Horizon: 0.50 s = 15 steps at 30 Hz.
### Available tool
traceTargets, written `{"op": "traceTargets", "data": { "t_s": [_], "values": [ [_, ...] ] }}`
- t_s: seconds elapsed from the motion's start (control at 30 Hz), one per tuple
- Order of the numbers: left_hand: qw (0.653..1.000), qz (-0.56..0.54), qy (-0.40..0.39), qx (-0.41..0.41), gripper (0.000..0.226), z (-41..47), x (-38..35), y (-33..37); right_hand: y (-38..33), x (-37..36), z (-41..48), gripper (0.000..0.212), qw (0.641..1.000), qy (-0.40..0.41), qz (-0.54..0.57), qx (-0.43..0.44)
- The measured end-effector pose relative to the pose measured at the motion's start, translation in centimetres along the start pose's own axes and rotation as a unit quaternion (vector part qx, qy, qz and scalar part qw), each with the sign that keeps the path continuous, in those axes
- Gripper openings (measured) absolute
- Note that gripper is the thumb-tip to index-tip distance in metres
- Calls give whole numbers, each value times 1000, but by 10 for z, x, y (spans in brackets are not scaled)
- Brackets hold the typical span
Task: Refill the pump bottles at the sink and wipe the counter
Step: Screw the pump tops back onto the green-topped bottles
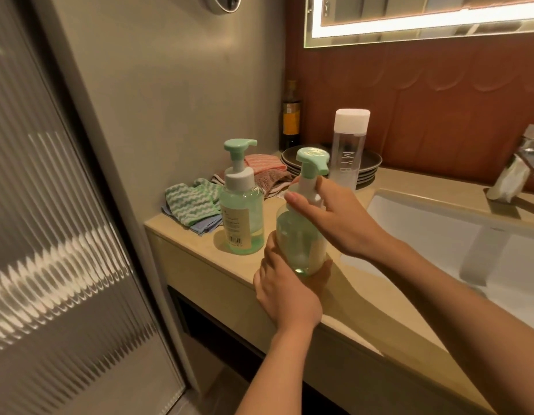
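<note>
Two clear green pump bottles with mint pump heads are here. One pump bottle (241, 205) stands upright on the beige counter (200, 259), untouched. The nearer pump bottle (298, 235) is held just above the counter's front edge. My left hand (286, 292) cups its base from below. My right hand (334, 214) is wrapped around its white collar under the pump head. A tall clear refill bottle (348, 145) with a white cap stands behind it. Striped green and blue cloths (191, 205) lie at the counter's left end.
A white sink basin (439, 235) lies to the right with a chrome tap (520, 166) behind it. Stacked dark plates (370, 166), pink and brown cloths (268, 172) and a dark bottle (290, 115) sit at the back. A ribbed glass door (65, 235) stands on the left.
</note>
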<state>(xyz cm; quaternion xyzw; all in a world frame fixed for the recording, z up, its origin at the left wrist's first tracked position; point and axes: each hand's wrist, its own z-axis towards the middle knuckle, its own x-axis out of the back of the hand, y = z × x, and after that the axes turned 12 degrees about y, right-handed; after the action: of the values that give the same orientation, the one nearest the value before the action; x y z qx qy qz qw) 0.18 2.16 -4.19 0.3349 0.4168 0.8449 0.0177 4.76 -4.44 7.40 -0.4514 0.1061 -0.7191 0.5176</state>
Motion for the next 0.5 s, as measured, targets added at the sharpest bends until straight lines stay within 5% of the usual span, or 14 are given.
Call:
{"op": "traceTargets", "data": {
  "t_s": [0.23,0.37,0.5],
  "values": [
    [999,-38,21,9,96,0,4,4,13,8,-2,39,1000,8,-11,1],
    [1000,4,-16,13,78,0,4,4,11,1,4,49,979,120,-161,31],
    [999,9,-21,24,81,0,6,3,7,-1,13,68,970,83,-215,81]
  ]
}}
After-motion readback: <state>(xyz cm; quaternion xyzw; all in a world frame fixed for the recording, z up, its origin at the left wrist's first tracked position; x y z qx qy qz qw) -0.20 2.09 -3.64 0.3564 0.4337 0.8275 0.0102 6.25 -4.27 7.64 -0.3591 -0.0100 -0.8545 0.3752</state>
